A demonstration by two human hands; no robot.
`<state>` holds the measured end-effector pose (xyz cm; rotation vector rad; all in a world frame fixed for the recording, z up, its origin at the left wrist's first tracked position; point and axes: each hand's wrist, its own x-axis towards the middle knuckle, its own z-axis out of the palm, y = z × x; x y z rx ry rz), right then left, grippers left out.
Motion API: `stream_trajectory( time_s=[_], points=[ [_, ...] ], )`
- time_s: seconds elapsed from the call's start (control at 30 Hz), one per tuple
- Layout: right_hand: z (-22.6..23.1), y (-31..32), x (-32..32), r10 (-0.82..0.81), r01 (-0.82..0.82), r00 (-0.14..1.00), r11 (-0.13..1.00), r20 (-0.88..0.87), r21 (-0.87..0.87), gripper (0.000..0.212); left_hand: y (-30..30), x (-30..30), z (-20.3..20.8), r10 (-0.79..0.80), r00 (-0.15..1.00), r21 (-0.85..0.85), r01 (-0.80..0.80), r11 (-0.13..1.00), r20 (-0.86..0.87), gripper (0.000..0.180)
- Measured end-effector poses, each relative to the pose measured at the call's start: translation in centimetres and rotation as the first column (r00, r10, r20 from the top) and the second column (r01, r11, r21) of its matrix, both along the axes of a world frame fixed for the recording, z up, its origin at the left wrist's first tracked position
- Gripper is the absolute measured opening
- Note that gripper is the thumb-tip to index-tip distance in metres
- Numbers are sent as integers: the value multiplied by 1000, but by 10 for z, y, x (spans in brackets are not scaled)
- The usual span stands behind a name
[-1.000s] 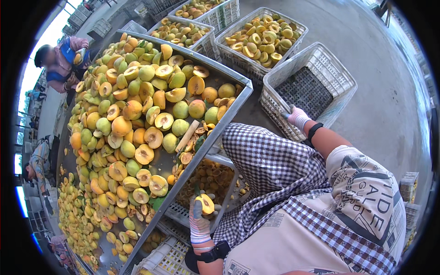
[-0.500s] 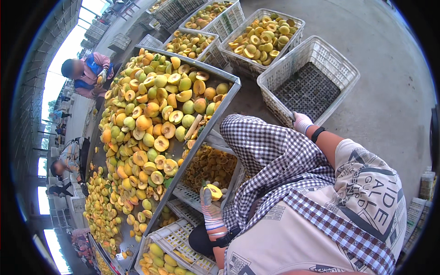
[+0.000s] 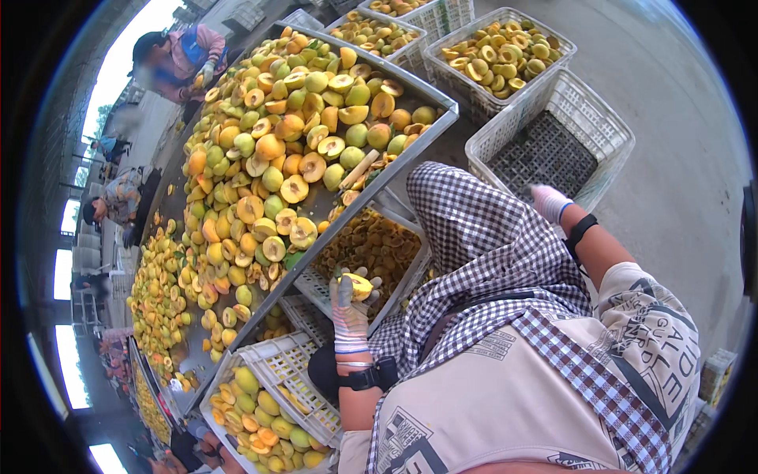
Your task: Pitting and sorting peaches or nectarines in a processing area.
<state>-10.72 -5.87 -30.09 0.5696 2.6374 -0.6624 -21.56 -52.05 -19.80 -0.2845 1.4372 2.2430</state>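
A cut yellow fruit (image 3: 359, 287) is being held up in the left hand (image 3: 350, 317) — it is being pinched between the thumb and the fingers, near their tips. The near side of a white crate (image 3: 583, 104) is being partly covered by the right hand (image 3: 550, 203) — whether it is being gripped cannot be told.

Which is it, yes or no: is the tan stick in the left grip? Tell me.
No, the left grip holds a piece of yellow fruit, while the tan stick lies on the metal table.
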Motion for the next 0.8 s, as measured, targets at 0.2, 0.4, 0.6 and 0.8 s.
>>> stream_trajectory(
  time_s=[0.2, 0.4, 0.6, 0.8],
  points=[
    [147, -85, -137, 115, -189, 638, 982, -762, -10, 22, -41, -24, 9, -63, 997, -37, 62, 997, -34, 56],
    [166, -211, -235, 552, -447, 810, 800, -197, 401, 27, -45, -27, -21, -139, 966, 73, 158, 985, -218, 57],
    [150, -232, -269, 509, -411, 858, 761, -69, 502, 30, -55, -24, -5, -63, 925, 147, 126, 981, -374, 62],
    [173, -243, -264, 493, -464, 861, 666, 123, 584, 34, -59, -28, -4, 100, 911, 328, 41, 944, -401, 61]
  ],
)
